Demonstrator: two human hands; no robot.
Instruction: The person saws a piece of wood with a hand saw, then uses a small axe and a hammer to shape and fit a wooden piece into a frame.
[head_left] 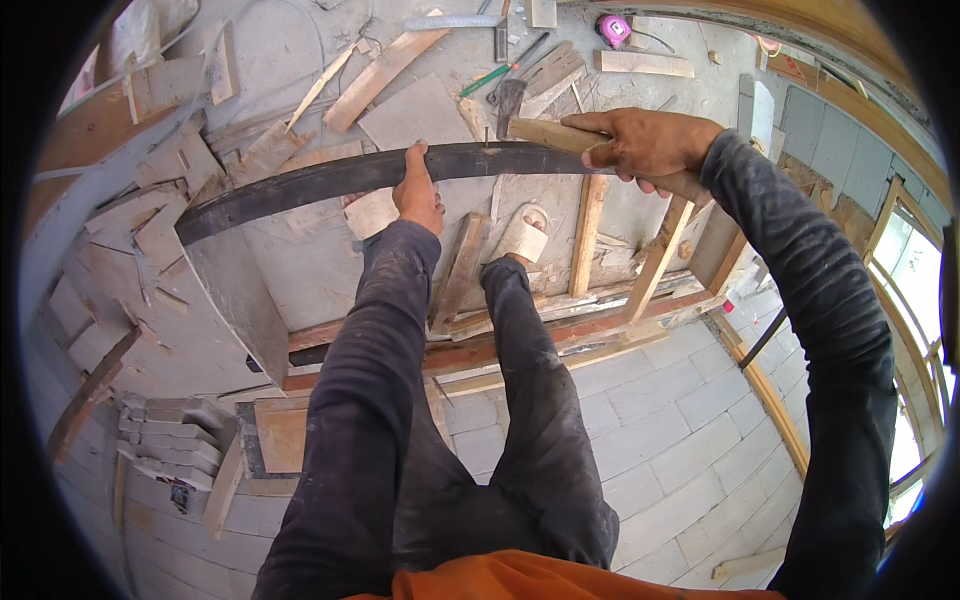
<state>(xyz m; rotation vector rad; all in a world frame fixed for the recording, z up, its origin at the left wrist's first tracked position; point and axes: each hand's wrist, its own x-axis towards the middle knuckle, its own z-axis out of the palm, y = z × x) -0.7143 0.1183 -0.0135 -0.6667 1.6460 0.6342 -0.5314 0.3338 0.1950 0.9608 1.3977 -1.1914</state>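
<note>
- Head view: left hand [420,198], fingers partly hidden, seems curled onto the dark beam [300,187], which extends either side of it.
- Right hand [655,145] closes around a wooden piece [548,133] (pale, protruding left of its fingers).

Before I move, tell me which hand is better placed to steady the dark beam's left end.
Probably the left hand: it holds the dark beam, thumb over it, left of the upright nail. The right hand is farther right and grips a wooden stick.
</note>
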